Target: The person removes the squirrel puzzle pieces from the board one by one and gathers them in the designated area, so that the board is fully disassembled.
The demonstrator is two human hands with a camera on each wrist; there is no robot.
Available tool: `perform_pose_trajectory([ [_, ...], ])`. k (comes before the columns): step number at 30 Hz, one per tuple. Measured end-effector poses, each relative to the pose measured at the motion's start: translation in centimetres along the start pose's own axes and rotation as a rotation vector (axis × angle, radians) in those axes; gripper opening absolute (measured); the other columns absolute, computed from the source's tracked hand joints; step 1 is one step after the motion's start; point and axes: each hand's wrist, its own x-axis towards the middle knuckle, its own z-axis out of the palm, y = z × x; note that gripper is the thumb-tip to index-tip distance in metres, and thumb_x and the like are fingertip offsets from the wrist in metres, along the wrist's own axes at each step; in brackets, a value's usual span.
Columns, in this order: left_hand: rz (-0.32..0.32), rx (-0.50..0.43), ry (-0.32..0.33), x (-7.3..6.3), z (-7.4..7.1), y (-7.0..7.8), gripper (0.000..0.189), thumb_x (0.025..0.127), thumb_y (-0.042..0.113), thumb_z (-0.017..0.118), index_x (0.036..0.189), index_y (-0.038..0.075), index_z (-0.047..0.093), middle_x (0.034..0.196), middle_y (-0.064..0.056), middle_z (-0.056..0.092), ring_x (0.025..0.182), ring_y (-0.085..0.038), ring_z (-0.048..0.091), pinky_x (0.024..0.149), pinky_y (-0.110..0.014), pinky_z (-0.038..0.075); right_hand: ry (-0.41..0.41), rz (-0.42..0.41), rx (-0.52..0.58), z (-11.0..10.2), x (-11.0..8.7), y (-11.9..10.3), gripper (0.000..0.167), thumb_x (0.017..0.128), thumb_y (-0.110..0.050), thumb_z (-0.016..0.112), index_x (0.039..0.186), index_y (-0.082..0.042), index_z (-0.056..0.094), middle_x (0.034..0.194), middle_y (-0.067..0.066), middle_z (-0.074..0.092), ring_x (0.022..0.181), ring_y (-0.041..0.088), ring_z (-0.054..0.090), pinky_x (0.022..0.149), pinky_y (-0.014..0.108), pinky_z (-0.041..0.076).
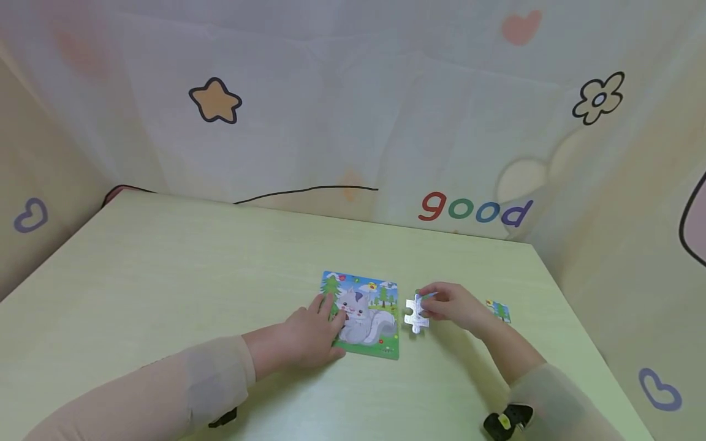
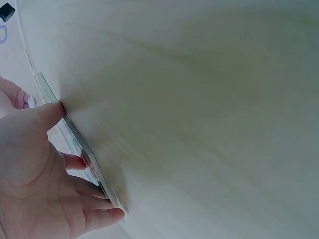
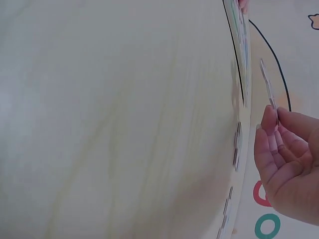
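Note:
A square jigsaw puzzle (image 1: 371, 324) with a grey squirrel picture lies on the table. My left hand (image 1: 310, 334) rests on its left part, fingers spread over the picture and thumb near the lower edge. Just right of the puzzle, my right hand (image 1: 452, 306) pinches a jigsaw piece (image 1: 415, 316) between thumb and fingers, its silvery-white side showing. That same piece (image 3: 269, 87) stands tilted and raised off the table in the right wrist view. In the left wrist view the puzzle's edge (image 2: 82, 142) runs alongside the fingers of my left hand (image 2: 35, 174).
Another jigsaw piece (image 1: 499, 310) lies on the table (image 1: 165, 275) beyond the right wrist. Two flat pieces show near the right hand in the right wrist view, the closer piece (image 3: 237, 147) and the farther piece (image 3: 226, 213). Printed cloth walls (image 1: 331, 122) enclose the table.

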Motion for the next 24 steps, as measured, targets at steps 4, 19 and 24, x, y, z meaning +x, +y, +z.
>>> perform_pose_trajectory([
  [4, -0.003, -0.002, -0.001, -0.1, 0.0, 0.0, 0.071, 0.092, 0.054, 0.045, 0.146, 0.010, 0.031, 0.151, -0.020, 0.018, 0.137, -0.037, 0.019, 0.098, -0.045, 0.038, 0.007, 0.006, -0.020, -0.6, -0.5, 0.4, 0.032, 0.092, -0.013, 0.059, 0.119, 0.004, 0.055, 0.095, 0.008, 0.064, 0.084, 0.019, 0.062, 0.080, 0.034, 0.052],
  [19, -0.023, -0.003, -0.007, 0.1, 0.2, 0.1, 0.073, 0.090, 0.056, 0.047, 0.146, 0.012, 0.031, 0.152, -0.018, 0.018, 0.138, -0.035, 0.019, 0.098, -0.045, 0.038, 0.040, 0.023, -0.079, -3.2, -2.9, 2.1, 0.033, 0.093, -0.013, 0.057, 0.119, 0.006, 0.053, 0.094, 0.008, 0.064, 0.087, 0.021, 0.063, 0.081, 0.037, 0.051],
  [24, -0.025, -0.001, -0.009, 0.1, 0.2, 0.1, 0.073, 0.090, 0.056, 0.046, 0.146, 0.013, 0.031, 0.152, -0.018, 0.018, 0.138, -0.035, 0.019, 0.098, -0.045, 0.038, 0.066, 0.043, -0.103, -3.8, -3.6, 3.1, 0.033, 0.092, -0.012, 0.058, 0.118, 0.008, 0.053, 0.091, 0.007, 0.065, 0.082, 0.019, 0.062, 0.076, 0.034, 0.051],
])
